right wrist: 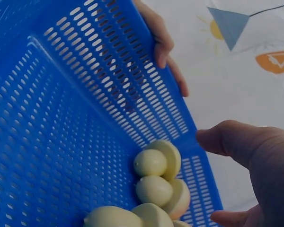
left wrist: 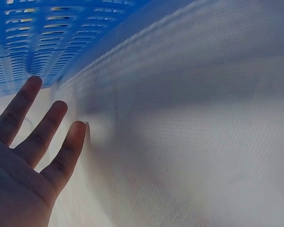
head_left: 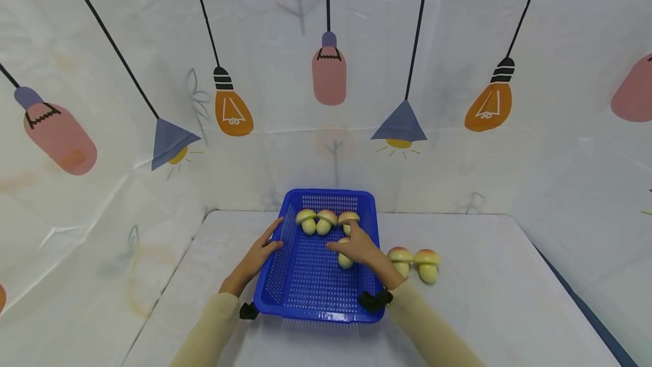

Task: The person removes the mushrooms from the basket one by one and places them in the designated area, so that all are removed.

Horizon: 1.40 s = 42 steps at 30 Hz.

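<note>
A blue plastic basket (head_left: 312,293) with slotted walls stands on the white table. Against its left rim rests my left hand (head_left: 257,256), thumb over the edge. In the left wrist view, three left-hand fingers (left wrist: 42,132) reach out straight beside the basket wall. Over the basket's right side is my right hand (head_left: 360,247), its thumb and fingers apart. A toy mushroom (head_left: 345,260) lies beneath it, partly covered. Several more mushrooms, with pale stems and reddish-yellow caps, line the basket's far end, among them a left one (head_left: 307,221) and a middle one (head_left: 326,221).
Right of the basket, two more mushrooms lie side by side on the table (head_left: 484,299): a nearer-in one (head_left: 400,259) and an outer one (head_left: 428,265). A white cloth wall (head_left: 285,157) printed with hanging lamps rises behind the table.
</note>
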Available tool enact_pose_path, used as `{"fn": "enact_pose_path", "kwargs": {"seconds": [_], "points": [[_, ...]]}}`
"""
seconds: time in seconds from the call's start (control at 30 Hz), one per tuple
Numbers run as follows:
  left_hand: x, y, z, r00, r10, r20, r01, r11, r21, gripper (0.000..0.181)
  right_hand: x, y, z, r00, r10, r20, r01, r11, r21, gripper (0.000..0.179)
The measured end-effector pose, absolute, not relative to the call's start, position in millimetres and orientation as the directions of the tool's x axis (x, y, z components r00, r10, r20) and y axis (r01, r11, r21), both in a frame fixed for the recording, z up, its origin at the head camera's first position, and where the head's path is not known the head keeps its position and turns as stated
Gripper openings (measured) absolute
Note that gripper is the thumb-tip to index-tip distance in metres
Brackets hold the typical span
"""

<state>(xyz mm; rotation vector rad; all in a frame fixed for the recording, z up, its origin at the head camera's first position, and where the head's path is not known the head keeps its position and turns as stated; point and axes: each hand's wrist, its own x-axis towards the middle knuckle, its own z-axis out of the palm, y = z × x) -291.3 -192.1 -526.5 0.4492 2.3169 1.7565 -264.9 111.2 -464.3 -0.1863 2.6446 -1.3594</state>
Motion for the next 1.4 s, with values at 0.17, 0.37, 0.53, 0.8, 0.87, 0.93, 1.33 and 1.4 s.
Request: {"fn": "enact_pose_path", "kwargs": {"seconds": [0.17,0.37,0.53,0.8,0.87,0.93,1.33,1.4], "points": [[-292.0,-192.6,-526.6,-0.932,0.361,0.035,0.133,0.249,0.959,0.066,-265.6,107.5,-463.8,-0.98,-0.17,-0.1,-0.017,0.577,-0.816,0.093],[-291.3,-193.5,-526.6,-0.929,0.369,0.04,0.141,0.253,0.957,0.065,-265.8,104.9,-467.2,-0.979,-0.178,-0.095,-0.03,0.593,-0.805,0.092],[-291.0,-193.5,-527.3,-0.931,0.364,0.039,0.141,0.258,0.956,0.065,-266.9,104.9,-473.5,-0.975,-0.21,-0.068,-0.068,0.58,-0.812,0.089],[-289.8,-193.1,-526.6,-0.933,0.357,0.039,0.138,0.256,0.957,0.066,-272.5,104.5,-486.3,-0.965,-0.259,-0.034,-0.117,0.547,-0.829,0.08],[-289.2,-192.7,-526.1,-0.934,0.355,0.038,0.135,0.254,0.958,0.067,-274.0,104.1,-487.7,-0.963,-0.267,-0.03,-0.126,0.546,-0.829,0.079],[-289.3,-192.5,-526.2,-0.936,0.352,0.035,0.132,0.254,0.958,0.067,-275.2,104.0,-488.7,-0.961,-0.277,-0.027,-0.133,0.544,-0.828,0.077],[-290.9,-192.9,-526.8,-0.936,0.351,0.038,0.134,0.253,0.958,0.067,-276.0,105.5,-490.8,-0.919,-0.391,-0.039,-0.193,0.536,-0.822,0.058],[-291.2,-193.0,-527.1,-0.936,0.349,0.038,0.135,0.259,0.956,0.067,-275.7,105.3,-491.2,-0.918,-0.393,-0.055,-0.182,0.54,-0.822,0.058]]}}
